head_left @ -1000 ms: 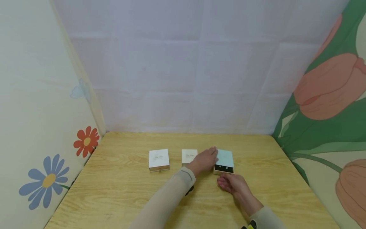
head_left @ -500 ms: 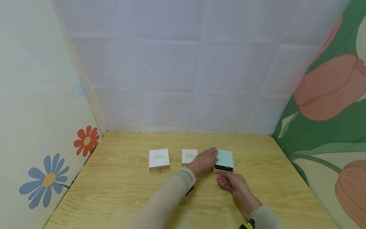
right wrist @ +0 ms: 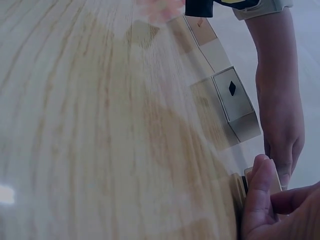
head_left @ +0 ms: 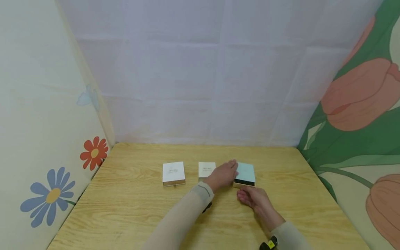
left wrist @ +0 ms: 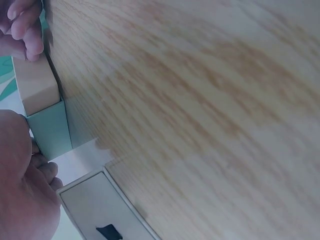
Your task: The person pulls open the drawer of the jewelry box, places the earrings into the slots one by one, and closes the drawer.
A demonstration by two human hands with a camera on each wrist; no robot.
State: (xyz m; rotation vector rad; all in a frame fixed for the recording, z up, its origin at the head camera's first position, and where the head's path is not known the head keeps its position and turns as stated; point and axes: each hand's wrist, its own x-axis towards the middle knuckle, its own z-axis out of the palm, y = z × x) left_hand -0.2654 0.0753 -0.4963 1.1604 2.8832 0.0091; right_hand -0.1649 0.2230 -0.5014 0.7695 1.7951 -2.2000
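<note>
A pale teal slide-out jewelry box (head_left: pixel 246 172) lies on the table, its cream drawer (left wrist: pixel 36 82) partly out at the near side. A narrow black strip of the drawer's insert (head_left: pixel 244 182) shows between sleeve and front. My left hand (head_left: pixel 222 175) holds the sleeve from its left and back; in the left wrist view its fingers curl behind the teal side (left wrist: pixel 52 131). My right hand (head_left: pixel 253 199) presses the drawer front with its fingers, seen from close by in the right wrist view, where the left hand (right wrist: pixel 284 132) reaches behind the box.
A cream box (head_left: pixel 206 168) stands just left of my left hand, partly covered by the wrist. Farther left sits a white box (head_left: pixel 173 172) with a brown front. The wooden table (head_left: pixel 140 215) ends at a white cloth backdrop (head_left: pixel 187 86), with floral cloths on both sides.
The drawer has slid farther into the teal sleeve, so less black insert shows and the small earrings on it are hidden. My right hand has moved slightly forward; the left keeps its place.
</note>
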